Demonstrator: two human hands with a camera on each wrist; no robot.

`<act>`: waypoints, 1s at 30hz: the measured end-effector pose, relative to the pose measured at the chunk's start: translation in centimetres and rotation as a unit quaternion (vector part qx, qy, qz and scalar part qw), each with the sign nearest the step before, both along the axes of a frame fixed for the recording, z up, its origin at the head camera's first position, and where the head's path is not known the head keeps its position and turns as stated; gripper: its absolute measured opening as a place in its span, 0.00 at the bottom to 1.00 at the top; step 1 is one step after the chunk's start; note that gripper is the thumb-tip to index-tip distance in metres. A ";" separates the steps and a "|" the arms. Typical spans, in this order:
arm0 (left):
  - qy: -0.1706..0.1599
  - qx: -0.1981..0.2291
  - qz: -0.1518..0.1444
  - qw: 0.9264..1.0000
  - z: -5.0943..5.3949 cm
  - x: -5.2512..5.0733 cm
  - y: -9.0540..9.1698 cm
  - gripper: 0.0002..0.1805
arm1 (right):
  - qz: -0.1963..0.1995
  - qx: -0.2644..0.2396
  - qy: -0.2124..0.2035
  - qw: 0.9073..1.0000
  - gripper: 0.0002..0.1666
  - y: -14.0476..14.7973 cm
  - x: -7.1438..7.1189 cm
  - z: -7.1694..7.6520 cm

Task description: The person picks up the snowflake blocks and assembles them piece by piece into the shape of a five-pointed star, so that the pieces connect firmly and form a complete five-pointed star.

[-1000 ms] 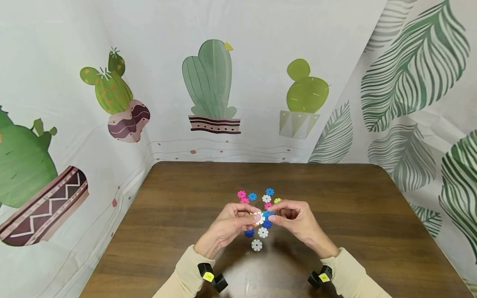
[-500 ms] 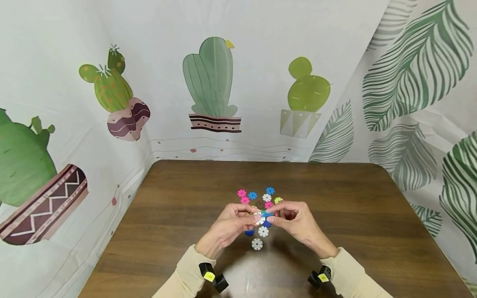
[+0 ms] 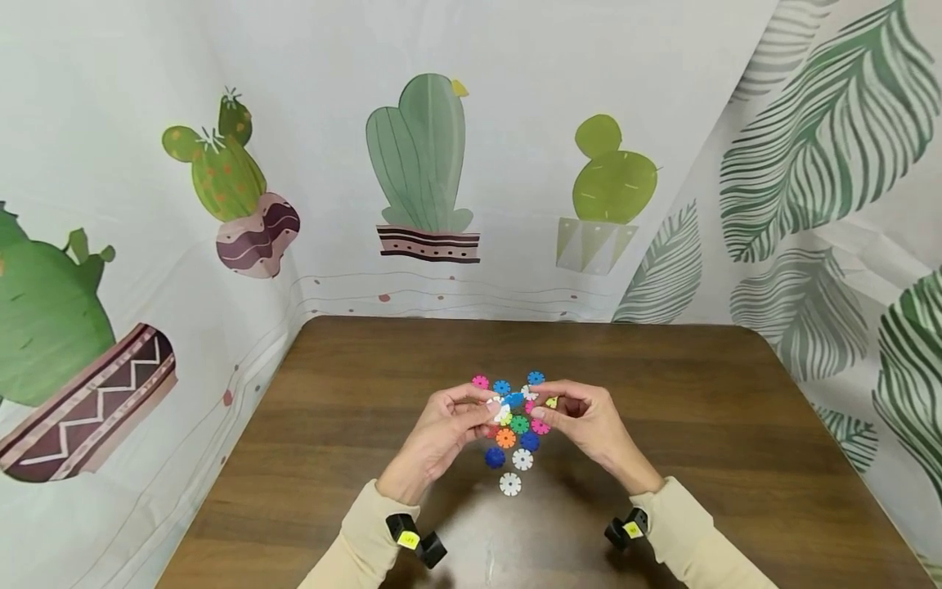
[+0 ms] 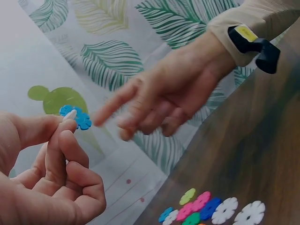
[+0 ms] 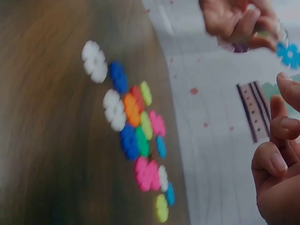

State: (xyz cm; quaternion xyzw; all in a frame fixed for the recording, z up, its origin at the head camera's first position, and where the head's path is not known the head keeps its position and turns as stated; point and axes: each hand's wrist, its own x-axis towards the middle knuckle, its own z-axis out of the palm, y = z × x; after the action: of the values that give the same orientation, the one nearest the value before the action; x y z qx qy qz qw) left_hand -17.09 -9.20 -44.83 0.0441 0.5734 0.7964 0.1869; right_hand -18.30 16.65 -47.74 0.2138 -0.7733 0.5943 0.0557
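Note:
In the head view my left hand (image 3: 437,429) pinches a white notched snowflake disc (image 3: 502,412) between thumb and fingers above the table. A light blue snowflake disc (image 4: 83,120) sticks out from it, apparently slotted onto the white one. To its right is my right hand (image 3: 592,425), with fingers loosely extended. Both wrist views show a gap between the right fingertips and the blue disc. Much of the white disc is covered by the left thumb and fingers.
Loose snowflake discs lie on the brown wooden table (image 3: 353,409) below the hands, among them orange (image 3: 505,438), green (image 3: 519,424), dark blue (image 3: 495,457) and white (image 3: 510,484) ones. A patterned cloth (image 3: 515,164) hangs behind the table's far edge.
Both hands have risen and shifted away from me, uncovering the orange and green discs. My right fingers, earlier on the blue disc, have come off it. The left hand still holds the joined pair.

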 end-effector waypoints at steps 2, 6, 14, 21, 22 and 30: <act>0.005 0.004 0.009 1.000 0.1 -0.1 -0.3 0.09 | -0.011 0.012 -0.015 1.000 0.18 0.3 -0.4 -0.7; 0.006 0.008 0.017 1.000 0.1 -0.3 -0.8 0.08 | -0.031 0.044 -0.064 0.997 0.21 0.8 -1.2 -2.7; 0.000 0.016 0.010 1.000 -0.2 -0.2 -0.7 0.09 | -0.067 0.120 -0.126 0.982 0.20 0.8 -2.0 -6.1; -0.002 0.016 0.008 1.000 -0.3 -0.2 -0.7 0.09 | -0.085 0.163 -0.142 0.973 0.21 0.3 -2.3 -6.3; -0.003 0.015 0.009 1.000 -0.4 -0.2 -0.7 0.09 | -0.086 0.167 -0.144 0.972 0.21 0.2 -2.3 -6.3; -0.008 0.009 0.009 1.000 -0.5 -0.3 -0.7 0.08 | -0.084 0.176 -0.135 0.971 0.21 0.0 -2.5 -6.5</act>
State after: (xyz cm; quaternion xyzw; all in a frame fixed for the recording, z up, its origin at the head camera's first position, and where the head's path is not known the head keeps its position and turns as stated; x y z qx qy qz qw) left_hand -17.36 -9.87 -45.38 0.0341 0.5654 0.8033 0.1840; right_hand -20.77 16.67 -54.20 0.0719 -0.8811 0.4659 -0.0379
